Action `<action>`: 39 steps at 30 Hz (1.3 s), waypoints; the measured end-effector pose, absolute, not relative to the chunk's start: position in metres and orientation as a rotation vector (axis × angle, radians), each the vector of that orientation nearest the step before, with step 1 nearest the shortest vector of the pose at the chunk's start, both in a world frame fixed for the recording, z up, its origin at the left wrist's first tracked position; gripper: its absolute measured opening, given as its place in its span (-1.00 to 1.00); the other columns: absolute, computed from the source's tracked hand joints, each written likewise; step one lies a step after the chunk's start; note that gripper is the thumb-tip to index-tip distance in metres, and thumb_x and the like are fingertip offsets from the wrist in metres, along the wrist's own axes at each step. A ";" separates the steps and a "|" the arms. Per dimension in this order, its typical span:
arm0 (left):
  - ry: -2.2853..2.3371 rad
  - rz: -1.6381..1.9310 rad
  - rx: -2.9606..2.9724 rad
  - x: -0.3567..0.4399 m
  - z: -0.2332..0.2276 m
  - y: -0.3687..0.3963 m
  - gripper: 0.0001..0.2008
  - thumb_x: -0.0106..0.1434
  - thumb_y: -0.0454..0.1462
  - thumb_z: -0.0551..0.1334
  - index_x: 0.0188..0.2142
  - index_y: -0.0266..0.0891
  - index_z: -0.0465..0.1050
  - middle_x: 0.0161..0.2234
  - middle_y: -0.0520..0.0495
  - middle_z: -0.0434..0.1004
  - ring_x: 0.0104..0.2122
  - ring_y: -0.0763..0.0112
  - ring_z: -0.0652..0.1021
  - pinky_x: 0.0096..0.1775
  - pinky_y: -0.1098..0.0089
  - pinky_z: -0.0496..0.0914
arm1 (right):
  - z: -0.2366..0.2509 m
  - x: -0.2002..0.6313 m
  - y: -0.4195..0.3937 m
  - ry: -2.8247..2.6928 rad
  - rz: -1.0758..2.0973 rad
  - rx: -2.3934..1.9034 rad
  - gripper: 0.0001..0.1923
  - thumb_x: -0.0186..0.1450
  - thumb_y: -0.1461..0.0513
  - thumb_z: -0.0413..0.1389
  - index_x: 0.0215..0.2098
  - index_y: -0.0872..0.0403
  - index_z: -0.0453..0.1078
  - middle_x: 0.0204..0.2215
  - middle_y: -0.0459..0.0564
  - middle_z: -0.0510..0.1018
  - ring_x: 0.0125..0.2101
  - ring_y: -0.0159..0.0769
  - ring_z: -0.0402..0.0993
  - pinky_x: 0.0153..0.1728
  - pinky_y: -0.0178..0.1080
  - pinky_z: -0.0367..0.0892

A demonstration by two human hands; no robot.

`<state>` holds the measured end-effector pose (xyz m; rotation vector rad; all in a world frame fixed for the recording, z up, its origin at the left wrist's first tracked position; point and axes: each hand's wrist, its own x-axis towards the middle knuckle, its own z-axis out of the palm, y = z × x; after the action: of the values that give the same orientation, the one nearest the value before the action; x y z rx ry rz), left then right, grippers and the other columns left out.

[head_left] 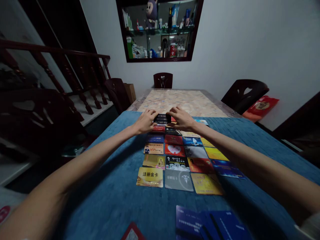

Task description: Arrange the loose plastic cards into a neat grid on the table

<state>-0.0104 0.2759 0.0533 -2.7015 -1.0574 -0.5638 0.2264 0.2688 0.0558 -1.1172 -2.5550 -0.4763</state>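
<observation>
Near the far end of rows of cards, my left hand and my right hand hold a black card between them, fingers closed on its two short edges. White print shows on its face. Below it lie a red card and other cards partly covered by my hands. Closer to me are an orange VIP card, a red card with a white heart, a gold card, a grey card and a yellow card.
A blue cloth covers the near part of the marble-patterned table. Dark blue cards lie in an overlapping pile at the front, beside a red-edged object. Chairs stand around the table, with a red bag at the right.
</observation>
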 end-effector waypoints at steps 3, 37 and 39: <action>-1.098 -0.586 -2.740 -0.007 0.045 0.299 -0.55 0.18 -0.29 0.24 0.09 -0.27 0.36 0.01 -0.21 0.38 0.04 0.07 0.37 0.13 0.07 0.32 | 0.050 0.226 0.290 -2.567 -0.449 -1.174 -0.53 0.27 0.14 0.16 0.10 0.16 0.38 -0.03 0.23 0.45 -0.05 0.02 0.27 -0.07 -0.09 0.23; -1.599 -0.496 -2.909 0.003 0.004 0.404 -0.55 -0.02 -0.35 0.17 -0.09 -0.29 0.54 -0.11 -0.12 0.60 -0.10 0.19 0.54 -0.02 0.32 0.43 | 0.002 0.209 0.392 -2.616 -0.138 -1.547 -0.52 0.26 0.20 0.07 0.15 -0.02 0.45 -0.01 0.07 0.60 -0.02 -0.07 0.40 0.00 -0.10 0.15; -1.596 -0.487 -2.910 0.004 0.004 0.404 -0.56 -0.03 -0.35 0.17 -0.11 -0.30 0.54 -0.12 -0.12 0.60 -0.10 0.18 0.54 -0.01 0.31 0.42 | 0.001 0.208 0.392 -2.621 -0.131 -1.550 -0.53 0.26 0.22 0.06 0.13 0.02 0.46 -0.02 0.08 0.60 -0.03 -0.08 0.41 0.02 -0.11 0.15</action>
<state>0.0041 0.4042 0.0044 -2.9096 -1.5957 -0.4872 0.2083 0.3921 0.0012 -1.5505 -2.6209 -0.1305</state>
